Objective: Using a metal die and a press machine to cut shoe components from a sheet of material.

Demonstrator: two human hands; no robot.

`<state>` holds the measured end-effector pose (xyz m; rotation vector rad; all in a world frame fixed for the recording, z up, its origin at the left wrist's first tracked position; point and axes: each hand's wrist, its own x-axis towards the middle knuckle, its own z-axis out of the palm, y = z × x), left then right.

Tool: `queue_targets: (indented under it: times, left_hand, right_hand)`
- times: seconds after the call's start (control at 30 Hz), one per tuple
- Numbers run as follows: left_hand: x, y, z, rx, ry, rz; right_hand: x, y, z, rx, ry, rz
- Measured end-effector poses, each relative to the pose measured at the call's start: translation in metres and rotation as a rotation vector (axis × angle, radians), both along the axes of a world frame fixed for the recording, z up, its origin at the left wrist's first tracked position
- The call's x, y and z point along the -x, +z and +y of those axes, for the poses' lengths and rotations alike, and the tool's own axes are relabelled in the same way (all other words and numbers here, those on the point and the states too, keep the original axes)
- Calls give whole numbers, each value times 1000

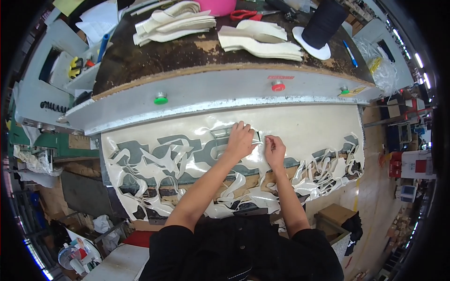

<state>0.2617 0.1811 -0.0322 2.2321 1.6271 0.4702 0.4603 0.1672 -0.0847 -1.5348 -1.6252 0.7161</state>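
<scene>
In the head view, the left hand [241, 140] curled its fingers over a thin-edged frame [220, 133] lying on the cream sheet [314, 122], though whether it gripped the frame could not be told. The right hand [275, 151] was just beside it, fingertips drawn together above the sheet, their hold unclear. Cut-outs riddled the sheet's near side, and beyond a grey bar [211, 91] cream strips [180, 24] lay stacked on a dark counter [140, 65].
</scene>
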Motion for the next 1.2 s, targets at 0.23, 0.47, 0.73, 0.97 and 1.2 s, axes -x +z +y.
queue_targets:
  times: [0.23,0.47,0.73,0.97,1.2]
  left_hand:
    - [71,51,-32,-267,43,-347]
    - [139,112,-158,-326,385,-1014]
    - [110,90,-258,-369,437,-1305]
    - [103,64,-305,-371,471,-846]
    - [109,61,-325,-350,421,-857]
  right_hand:
    - [0,-20,-12,-119,29,-45]
    - [38,12,-57,-56,16,108]
    - [144,126,-182,-89,636,443]
    - [147,142,-224,60,672,289]
    - [154,109,-242,414,419,628]
